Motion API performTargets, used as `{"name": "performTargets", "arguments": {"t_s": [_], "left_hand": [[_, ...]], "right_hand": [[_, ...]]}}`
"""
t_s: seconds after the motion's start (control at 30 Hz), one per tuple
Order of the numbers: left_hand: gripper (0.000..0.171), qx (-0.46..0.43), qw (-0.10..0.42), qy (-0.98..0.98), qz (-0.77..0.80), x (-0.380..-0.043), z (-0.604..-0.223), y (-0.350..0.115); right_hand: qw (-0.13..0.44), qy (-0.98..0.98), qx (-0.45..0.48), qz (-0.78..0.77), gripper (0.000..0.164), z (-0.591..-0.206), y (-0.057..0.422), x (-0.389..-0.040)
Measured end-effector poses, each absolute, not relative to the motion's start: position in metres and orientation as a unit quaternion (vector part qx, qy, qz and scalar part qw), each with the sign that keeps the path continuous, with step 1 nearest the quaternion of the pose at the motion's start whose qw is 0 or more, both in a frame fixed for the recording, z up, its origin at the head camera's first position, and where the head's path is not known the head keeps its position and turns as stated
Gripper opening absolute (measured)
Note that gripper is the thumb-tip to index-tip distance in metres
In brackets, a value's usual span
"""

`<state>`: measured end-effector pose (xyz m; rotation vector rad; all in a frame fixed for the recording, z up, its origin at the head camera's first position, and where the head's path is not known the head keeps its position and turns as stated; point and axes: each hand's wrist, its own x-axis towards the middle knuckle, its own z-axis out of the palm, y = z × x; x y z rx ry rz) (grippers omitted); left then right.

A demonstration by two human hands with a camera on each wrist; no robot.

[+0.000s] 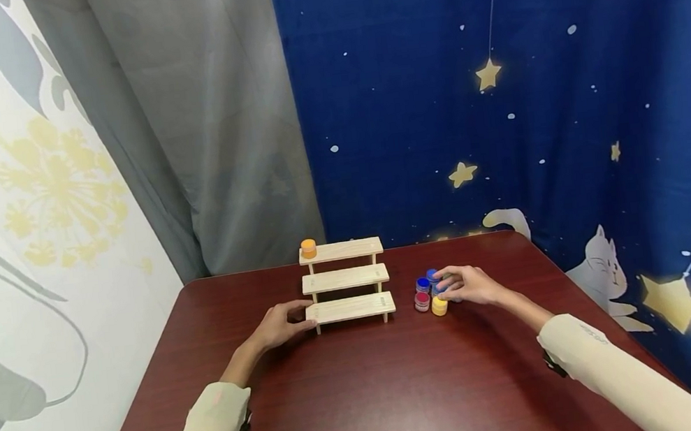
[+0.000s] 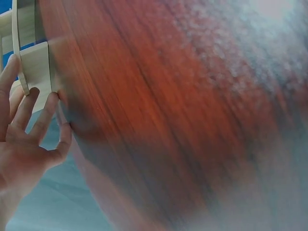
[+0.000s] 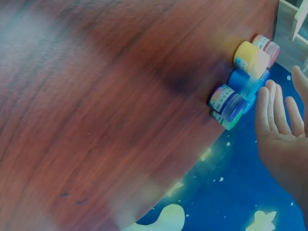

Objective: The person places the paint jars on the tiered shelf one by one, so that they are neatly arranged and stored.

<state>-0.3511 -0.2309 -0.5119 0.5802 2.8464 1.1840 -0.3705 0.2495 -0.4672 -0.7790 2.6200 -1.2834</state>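
Note:
A three-tier wooden stand [image 1: 350, 308] sits toward the table's far side. My left hand [image 1: 276, 327] is at the left end of its lowest shelf, fingertips touching the edge and the fingers fairly straight in the left wrist view. An orange jar [image 1: 308, 249] stands on the top shelf's left end. Right of the stand is a cluster of small paint jars: a red one [image 1: 422, 301], a yellow one [image 1: 439, 305], a dark blue one [image 1: 422, 285] and several more. Over the cluster reaches my right hand [image 1: 469, 285], fingers extended, partly hiding jars. A green jar [image 3: 230, 122] shows in the right wrist view.
The dark red wooden table [image 1: 364, 389] stretches out in front of the stand. Behind it hang a grey curtain [image 1: 229, 129] and a blue star-patterned curtain [image 1: 385, 113]. A white floral panel [image 1: 101, 234] borders the left side.

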Motion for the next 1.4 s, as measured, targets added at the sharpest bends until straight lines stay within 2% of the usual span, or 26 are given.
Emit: {"name": "performTargets", "arguments": {"t_s": [0.5,1.0,1.4], "left_hand": [[0.045,0.171,0.003,0.909,0.38,-0.352,-0.511,-0.229],[0.047,0.169,0.006,0.908,0.384,-0.354,-0.512,-0.229],[0.048,0.163,0.006,0.912,0.376,-0.354,-0.511,-0.228]], "right_hand": [[0.066,0.865,-0.255,-0.427,0.047,-0.482,0.259,-0.367],[0.069,0.865,-0.236,-0.437,0.051,-0.49,0.256,-0.362],[0.111,0.858,-0.194,-0.463,0.049,-0.499,0.254,-0.361]]}}
